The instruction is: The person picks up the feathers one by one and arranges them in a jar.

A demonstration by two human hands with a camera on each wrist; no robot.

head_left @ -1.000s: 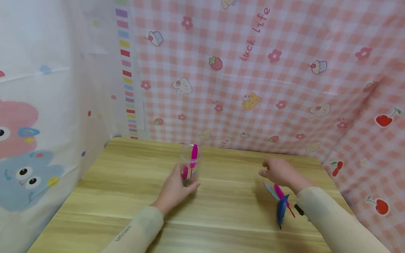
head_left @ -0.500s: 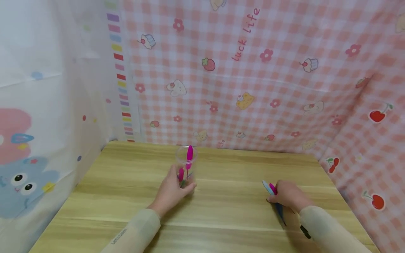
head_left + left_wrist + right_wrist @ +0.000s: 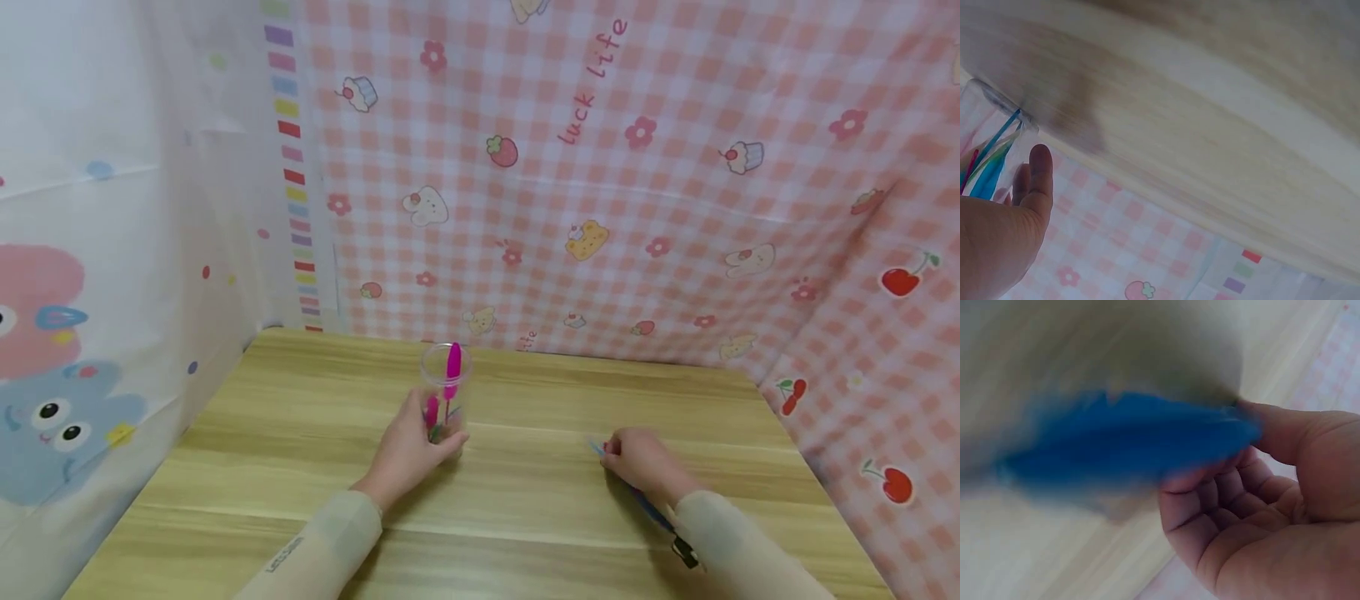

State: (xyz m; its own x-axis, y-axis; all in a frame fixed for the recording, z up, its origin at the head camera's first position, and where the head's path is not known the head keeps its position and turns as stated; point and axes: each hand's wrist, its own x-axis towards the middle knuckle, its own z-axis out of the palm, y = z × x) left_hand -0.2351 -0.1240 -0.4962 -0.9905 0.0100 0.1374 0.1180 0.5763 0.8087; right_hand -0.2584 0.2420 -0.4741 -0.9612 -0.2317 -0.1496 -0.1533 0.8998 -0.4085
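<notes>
My left hand [image 3: 405, 450] grips a clear plastic cup [image 3: 462, 404] standing upright on the table, thumb on its near side. A tall magenta feather [image 3: 453, 368] in it reaches the rim. Lower down, the left wrist view shows blue feathers [image 3: 989, 178] and a green one through the cup wall. To the right, my right hand [image 3: 647, 463] pinches a blue feather [image 3: 1129, 434] between thumb and fingertips, blurred in the right wrist view. In the head view a pale blue tip [image 3: 597, 447] pokes out past the fingertips, with a bit of pink beside it.
The wood-grain table [image 3: 510, 517] extends under both arms. Behind it hangs a pink checked cloth [image 3: 480, 250], and a white printed cloth [image 3: 172, 250] hangs at the left. A small black object [image 3: 684, 551] sits at the right cuff.
My right hand came down on the feathers lying on the table, took hold of them and moved left with them. The left hand keeps its grip on the cup.
</notes>
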